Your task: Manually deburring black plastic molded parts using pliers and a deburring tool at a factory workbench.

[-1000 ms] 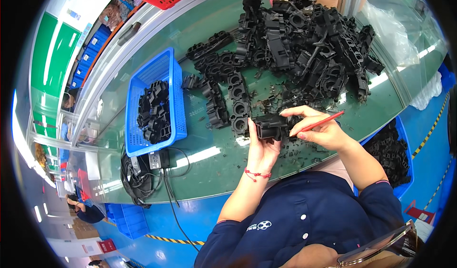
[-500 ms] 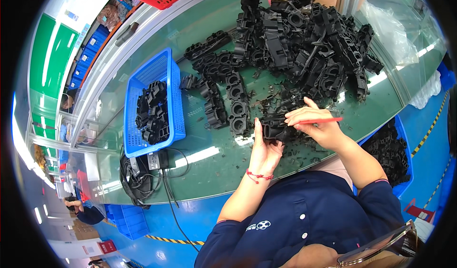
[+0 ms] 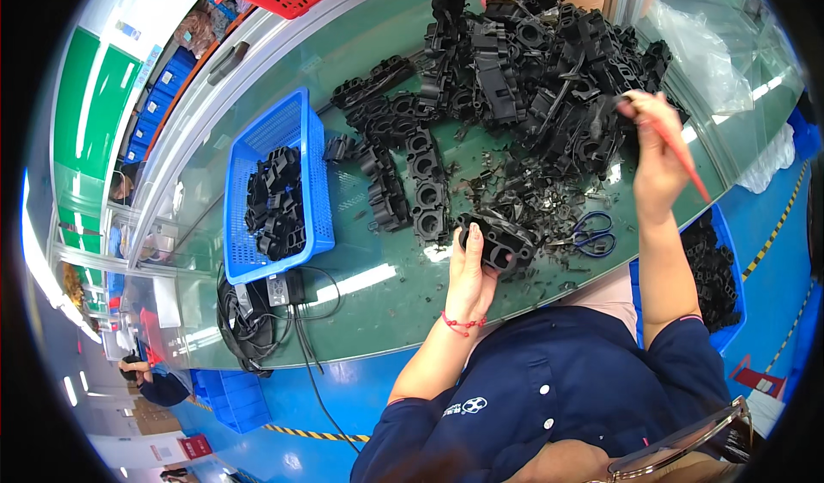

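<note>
Holding a black moulded part (image 3: 512, 243): left hand (image 3: 472, 279); grasping a slim red tool (image 3: 685, 155) near the heaped black parts (image 3: 502, 79): right hand (image 3: 657, 158).

Short-sleeved navy shirt (image 3: 506, 371) with 2 white buttons (image 3: 545, 389), white ball emblem (image 3: 475, 405), red beaded bracelet (image 3: 464, 323)

Beyond the green-topped table (image 3: 360, 330), yellow-and-black tape (image 3: 313, 434) crosses a blue floor (image 3: 296, 401), and strip lights (image 3: 69, 386) glow.

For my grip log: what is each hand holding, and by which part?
The left hand holds a black piece by its left end; the right hand holds a red tool near its far end.
</note>
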`<state>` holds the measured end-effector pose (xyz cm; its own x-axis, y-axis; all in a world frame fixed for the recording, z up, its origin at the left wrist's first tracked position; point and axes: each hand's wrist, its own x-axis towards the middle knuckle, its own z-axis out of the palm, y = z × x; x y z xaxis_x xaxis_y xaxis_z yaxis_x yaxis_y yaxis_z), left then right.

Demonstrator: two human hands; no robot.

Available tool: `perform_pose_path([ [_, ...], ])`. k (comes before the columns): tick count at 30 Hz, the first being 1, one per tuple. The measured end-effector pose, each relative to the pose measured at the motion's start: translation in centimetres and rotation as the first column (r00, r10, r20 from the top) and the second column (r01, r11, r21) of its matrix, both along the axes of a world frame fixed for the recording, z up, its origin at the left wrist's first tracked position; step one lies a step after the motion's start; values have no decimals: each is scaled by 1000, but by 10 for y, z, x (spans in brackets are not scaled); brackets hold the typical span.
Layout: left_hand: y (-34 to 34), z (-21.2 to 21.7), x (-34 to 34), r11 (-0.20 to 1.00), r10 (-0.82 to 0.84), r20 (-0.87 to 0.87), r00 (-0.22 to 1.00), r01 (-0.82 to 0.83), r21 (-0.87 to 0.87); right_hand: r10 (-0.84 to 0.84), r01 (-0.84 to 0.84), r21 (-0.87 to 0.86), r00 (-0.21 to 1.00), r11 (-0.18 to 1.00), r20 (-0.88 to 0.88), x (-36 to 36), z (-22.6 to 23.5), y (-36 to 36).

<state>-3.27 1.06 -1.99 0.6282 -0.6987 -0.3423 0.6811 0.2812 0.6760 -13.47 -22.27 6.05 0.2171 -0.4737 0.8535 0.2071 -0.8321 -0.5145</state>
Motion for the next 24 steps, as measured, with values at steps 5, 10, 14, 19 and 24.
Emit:
perform_pose_path([
  [5,-2,4,3,996,41,165,985,-27,-87,317,-303,258,948,917,-11,-3,17,-1],
  [10,-5,-1,4,992,59,223,973,-32,-123,640,-420,529,686,737,-347,-1,-2,42],
  [14,-6,2,2,991,81,309,948,-44,-125,789,-519,669,590,533,-170,2,-30,62],
  [19,0,6,7,940,-104,-117,988,59,-336,677,-541,694,728,476,103,7,-32,57],
  [24,2,-5,12,882,-236,-114,965,164,-441,509,-359,363,651,860,-563,4,-39,47],
])
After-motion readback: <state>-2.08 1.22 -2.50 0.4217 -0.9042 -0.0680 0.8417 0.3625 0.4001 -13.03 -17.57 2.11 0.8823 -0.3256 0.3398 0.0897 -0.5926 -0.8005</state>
